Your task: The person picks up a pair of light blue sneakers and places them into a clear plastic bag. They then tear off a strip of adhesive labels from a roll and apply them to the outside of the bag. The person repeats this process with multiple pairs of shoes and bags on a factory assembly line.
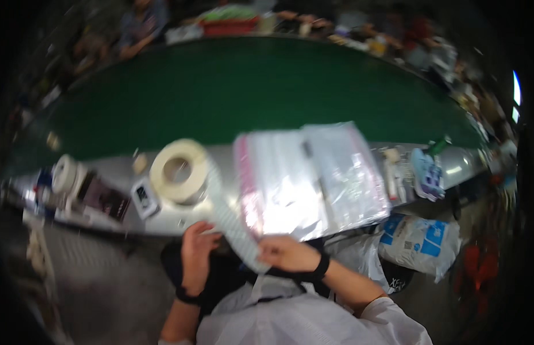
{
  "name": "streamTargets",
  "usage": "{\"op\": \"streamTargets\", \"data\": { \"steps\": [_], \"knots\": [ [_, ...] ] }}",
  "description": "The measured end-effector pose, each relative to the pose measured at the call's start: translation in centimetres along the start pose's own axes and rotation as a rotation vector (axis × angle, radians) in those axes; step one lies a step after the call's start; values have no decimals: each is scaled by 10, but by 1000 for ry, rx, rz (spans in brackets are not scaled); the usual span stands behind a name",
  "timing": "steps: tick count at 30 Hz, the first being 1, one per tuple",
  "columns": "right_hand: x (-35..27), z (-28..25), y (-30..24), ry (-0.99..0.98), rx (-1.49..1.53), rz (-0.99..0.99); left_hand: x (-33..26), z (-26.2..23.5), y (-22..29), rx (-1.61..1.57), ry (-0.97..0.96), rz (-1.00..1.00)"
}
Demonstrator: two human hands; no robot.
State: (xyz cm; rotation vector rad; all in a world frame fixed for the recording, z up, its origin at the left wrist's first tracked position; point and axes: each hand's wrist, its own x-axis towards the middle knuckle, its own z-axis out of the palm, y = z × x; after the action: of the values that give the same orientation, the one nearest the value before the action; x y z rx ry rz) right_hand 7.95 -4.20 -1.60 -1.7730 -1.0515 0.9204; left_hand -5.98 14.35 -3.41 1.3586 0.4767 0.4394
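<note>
A large cream roll of labels (163, 167) lies on the metal ledge in front of me, and a strip of pale labels (229, 221) runs off it toward my body. Its loose end is pinched in the fingers of my right hand (288, 253). My left hand (197, 250) is raised to the left of the strip, fingers loosely bent and apart, with nothing seen in it. Stacks of clear plastic bags (284, 178) lie flat to the right of the roll, some with a pink edge. Motion blurs the fine detail.
Beyond the ledge stretches a wide green belt (267, 86). Left of the roll are a small white device (144, 198), a dark box (103, 196) and a smaller white roll (66, 174). At right are a blue-purple item (428, 174) and, lower, a white-and-blue sack (419, 244).
</note>
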Motion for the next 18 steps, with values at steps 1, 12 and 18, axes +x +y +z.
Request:
{"op": "streamTargets", "data": {
  "steps": [1,12,18],
  "knots": [
    [1,2,-1,-1,196,149,-11,11,4,-5,-28,-89],
    [18,19,-27,-52,566,106,-41,25,15,-175,11,-106],
    [9,11,-26,-250,275,111,-41,30,12,-192,135,-75]
  ]
}}
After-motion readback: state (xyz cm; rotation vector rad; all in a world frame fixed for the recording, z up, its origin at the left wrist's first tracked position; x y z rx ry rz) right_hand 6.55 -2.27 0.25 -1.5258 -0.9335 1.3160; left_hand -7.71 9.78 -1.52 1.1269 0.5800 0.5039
